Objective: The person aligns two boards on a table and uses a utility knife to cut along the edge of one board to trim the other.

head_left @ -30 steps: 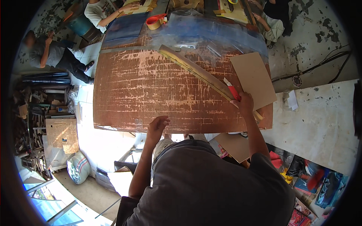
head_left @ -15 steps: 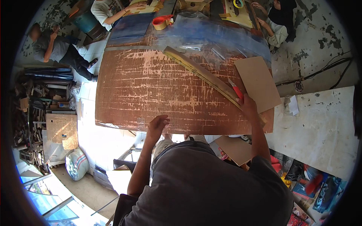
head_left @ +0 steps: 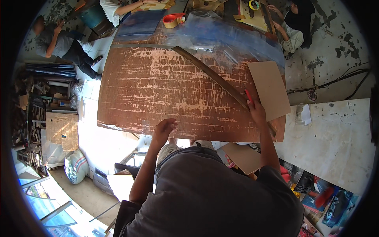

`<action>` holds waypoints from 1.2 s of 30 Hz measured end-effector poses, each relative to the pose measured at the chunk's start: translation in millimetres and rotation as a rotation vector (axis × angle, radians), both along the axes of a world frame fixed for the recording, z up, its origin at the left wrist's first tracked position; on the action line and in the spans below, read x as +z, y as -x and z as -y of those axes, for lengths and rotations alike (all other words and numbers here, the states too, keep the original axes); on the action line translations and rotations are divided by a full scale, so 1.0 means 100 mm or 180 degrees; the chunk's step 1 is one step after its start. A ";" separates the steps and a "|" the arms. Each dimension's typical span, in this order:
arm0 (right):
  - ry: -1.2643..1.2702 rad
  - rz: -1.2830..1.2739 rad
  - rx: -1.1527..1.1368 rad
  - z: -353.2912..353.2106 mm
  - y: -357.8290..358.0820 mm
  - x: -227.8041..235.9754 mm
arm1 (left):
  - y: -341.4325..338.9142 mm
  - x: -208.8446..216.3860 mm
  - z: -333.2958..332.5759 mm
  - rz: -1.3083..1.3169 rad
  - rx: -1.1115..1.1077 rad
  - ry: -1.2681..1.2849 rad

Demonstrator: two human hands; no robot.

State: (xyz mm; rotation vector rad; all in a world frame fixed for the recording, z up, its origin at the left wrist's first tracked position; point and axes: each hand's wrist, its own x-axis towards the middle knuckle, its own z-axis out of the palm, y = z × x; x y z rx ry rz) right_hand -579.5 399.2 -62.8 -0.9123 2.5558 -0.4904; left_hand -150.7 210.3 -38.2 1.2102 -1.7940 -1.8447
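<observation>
Worktop [head_left: 158,91] fills the centre of the head view, a large brown board with worn, pale scratches. A long dark wooden strip [head_left: 209,75] lies across it on a slant, from the upper middle down toward the lower right. Just beside the strip's lower end, at the right of the frame, sits a plain cardboard sheet [head_left: 270,89].

The right hand [head_left: 256,112] rests on the strip's lower stretch, fingers closed narrowly around a red pen-like tool [head_left: 248,96] whose tip points up along the strip. The left hand [head_left: 164,130] lies at the board's near edge, lower centre, fingers loosely curled; whether they pinch anything I cannot tell.

Against the frames from a second and half a second ago, little has shifted: both hands keep the same places, the strip lies on the same slant, and the red tool sits at much the same spot. The work looks paused or moving very slowly along the strip.

A clear plastic sheet [head_left: 233,37] covers the board's far end at upper centre, with an orange tape dispenser [head_left: 173,19] near it. Other people sit at the upper left and upper right.
</observation>
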 end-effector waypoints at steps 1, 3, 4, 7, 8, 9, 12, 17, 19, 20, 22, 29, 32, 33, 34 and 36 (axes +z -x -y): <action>0.0041 -0.0012 -0.0032 0.00 -0.02 0.01 | 0.00 0.02 0.00 0.0032 0.0013 -0.0014; 0.0119 0.0122 -0.0040 -0.05 -0.07 -0.05 | 0.02 0.00 -0.01 0.0042 0.0000 -0.0037; 0.0203 0.0268 -0.0031 -0.09 -0.08 -0.10 | 0.01 -0.02 -0.01 0.0052 0.0012 -0.0022; 0.0431 0.0995 -0.0082 -0.20 -0.10 -0.29 | 0.01 -0.10 -0.01 -0.0008 0.0012 -0.0013; 0.0423 0.0993 -0.0092 -0.27 -0.11 -0.33 | 0.02 -0.11 -0.01 0.0005 -0.0026 -0.0018; 0.0665 0.0954 -0.0133 -0.36 -0.11 -0.36 | 0.03 -0.11 0.00 0.0018 -0.0066 -0.0022; 0.0749 0.0870 -0.0400 -0.53 -0.18 -0.13 | 0.06 -0.07 0.00 0.0016 -0.0039 -0.0019; 0.0488 0.0027 -0.0903 -0.86 -0.15 0.12 | 0.10 -0.12 0.02 -0.0040 -0.0059 -0.0101; 0.0670 -0.0654 -0.1183 -1.04 -0.10 -0.01 | 0.13 -0.12 0.03 -0.0065 -0.0093 -0.0098; 0.0671 -0.0657 -0.1195 -1.10 -0.09 -0.07 | 0.15 -0.12 0.03 -0.0044 -0.0124 -0.0077; 0.0727 -0.0993 -0.1469 -1.21 -0.07 -0.20 | 0.18 -0.11 0.03 -0.0017 -0.0160 -0.0051; 0.0631 -0.1253 -0.1660 -1.17 -0.18 -0.25 | 0.15 -0.19 0.03 -0.0053 -0.0169 -0.0012; 0.0774 -0.1640 -0.1387 -1.21 -0.14 -0.40 | 0.16 -0.19 0.03 -0.0013 -0.0172 0.0038; 0.0812 -0.1770 -0.1281 -1.23 -0.14 -0.45 | 0.16 -0.17 0.03 0.0027 -0.0180 0.0071; 0.0850 -0.1904 -0.1177 -1.24 -0.14 -0.50 | 0.17 -0.16 0.03 0.0032 -0.0168 0.0074; 0.0786 -0.1901 -0.1213 -1.21 -0.17 -0.50 | 0.19 -0.15 0.03 -0.0068 -0.0200 0.0060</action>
